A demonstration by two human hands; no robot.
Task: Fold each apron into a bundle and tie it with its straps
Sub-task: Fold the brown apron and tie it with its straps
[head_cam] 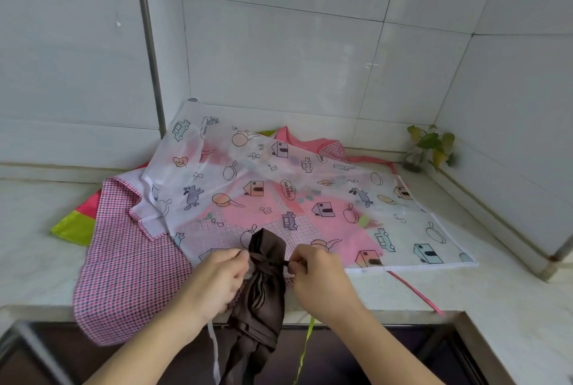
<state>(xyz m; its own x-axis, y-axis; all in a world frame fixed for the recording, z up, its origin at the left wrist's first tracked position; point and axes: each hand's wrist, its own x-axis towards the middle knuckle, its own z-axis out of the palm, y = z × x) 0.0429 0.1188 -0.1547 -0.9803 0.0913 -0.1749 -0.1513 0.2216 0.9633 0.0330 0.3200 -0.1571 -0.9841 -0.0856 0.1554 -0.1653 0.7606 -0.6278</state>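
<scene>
White-tiled corner, pale stone bench heaped with flat aprons, brown apron bundle at front edge, left hand and right hand fingers pinching its strap ends, apparently pulling apart to cinch the knot.

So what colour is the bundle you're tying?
Dark brown bundle, seen best in the head view.

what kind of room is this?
Probably a home kitchen or utility corner: glossy white wall tiles meet a pale stone-like countertop, with a small potted plant in the corner. Aprons lie spread on it.
</scene>
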